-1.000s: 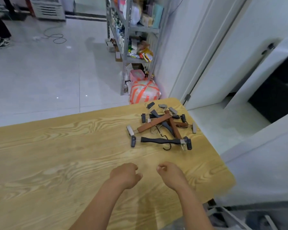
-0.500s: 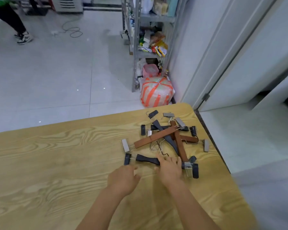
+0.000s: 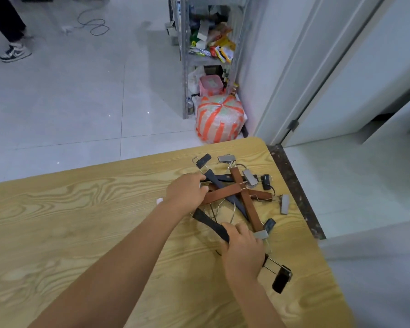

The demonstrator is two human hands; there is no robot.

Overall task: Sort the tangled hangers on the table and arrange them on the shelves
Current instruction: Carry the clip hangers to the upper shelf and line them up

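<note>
A tangle of brown and black clip hangers (image 3: 240,195) lies at the far right end of the wooden table (image 3: 81,221). My right hand (image 3: 243,250) grips the black hanger (image 3: 211,223) nearest me, which now lies slanted with one black clip (image 3: 282,279) sticking out past my wrist. My left hand (image 3: 186,191) rests on the left side of the pile, fingers curled over the end of a brown hanger (image 3: 223,194). A metal shelf rack (image 3: 185,67) stands on the floor beyond the table.
An orange-striped bundle (image 3: 219,118) and a pink box (image 3: 211,85) sit at the foot of the rack. A white door and frame (image 3: 317,79) stand to the right. A person's leg and sneaker (image 3: 14,52) show at the far left. The table edge runs close right of the pile.
Both hands reached forward from the bare tabletop into the pile. My right hand took hold of the near black hanger and turned it slantwise. My left hand moved up onto the brown hanger.
</note>
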